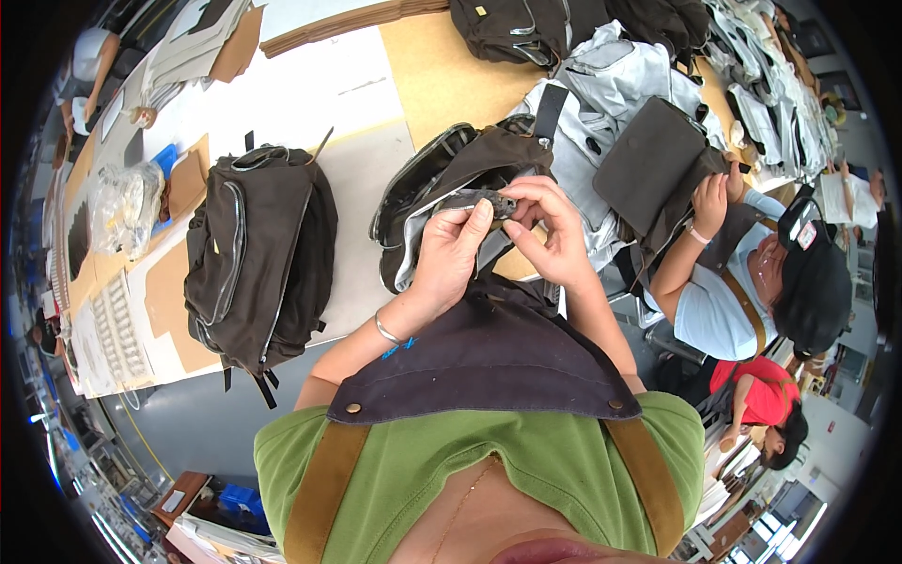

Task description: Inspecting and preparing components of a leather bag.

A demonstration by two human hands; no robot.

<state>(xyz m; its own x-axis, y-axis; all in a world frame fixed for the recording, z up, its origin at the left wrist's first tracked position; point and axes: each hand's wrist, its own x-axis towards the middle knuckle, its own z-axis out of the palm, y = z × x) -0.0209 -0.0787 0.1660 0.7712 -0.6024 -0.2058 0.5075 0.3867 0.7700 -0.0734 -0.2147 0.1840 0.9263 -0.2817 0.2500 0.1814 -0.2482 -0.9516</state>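
Observation:
In front of me an unzipped dark brown backpack (507, 150) lies on the table's front edge, its pale lining showing on the left. My left hand (449, 246) pinches the zippered edge (460, 200) of its opening between thumb and fingers. Close beside it, my right hand (552, 230) has its thumb and fingers bent round the end of that same edge, by a small dark piece I cannot make out. To the left stands another dark brown backpack (268, 254), apart from my hands.
Grey-white bags (587, 141) are heaped at the right, with more dark backpacks (512, 28) at the back. A co-worker (742, 273) handles a dark flap bag (653, 169) close on my right. Clear plastic bags (127, 207) and cardboard (178, 320) lie far left.

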